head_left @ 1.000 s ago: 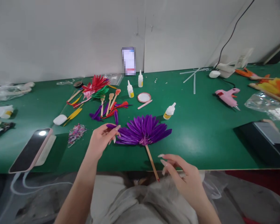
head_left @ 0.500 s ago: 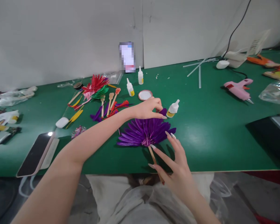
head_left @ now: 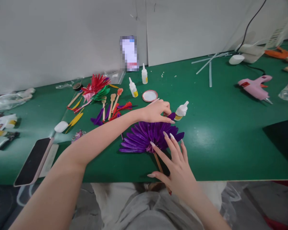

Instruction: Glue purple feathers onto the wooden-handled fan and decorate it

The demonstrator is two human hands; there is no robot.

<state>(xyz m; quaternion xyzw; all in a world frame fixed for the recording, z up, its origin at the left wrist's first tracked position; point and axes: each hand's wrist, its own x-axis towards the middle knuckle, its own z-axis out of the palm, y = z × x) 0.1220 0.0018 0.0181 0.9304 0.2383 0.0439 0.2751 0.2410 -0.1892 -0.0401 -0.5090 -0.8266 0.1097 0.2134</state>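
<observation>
A purple feather fan with a thin wooden handle lies at the table's front edge. My left hand reaches over its upper edge, thumb and fingers pinched on a loose purple feather. Spread fingers of my right hand rest on the fan's base, index tip at the pink-purple centre; the palm covers part of the handle. Just right of the left fingertips stands a white glue bottle with a yellow label. Behind that wrist lies a round white lid with a red rim.
Two more glue bottles stand at the back. Wooden sticks and coloured feathers lie left of centre. A phone sits at the front left. On the right are a pink glue gun, clear glue sticks and a dark box.
My right hand's fingers have slid up onto the fan's centre and spread wider. The left hand keeps its pinch on the feather near the glue bottle. The view has shifted slightly.
</observation>
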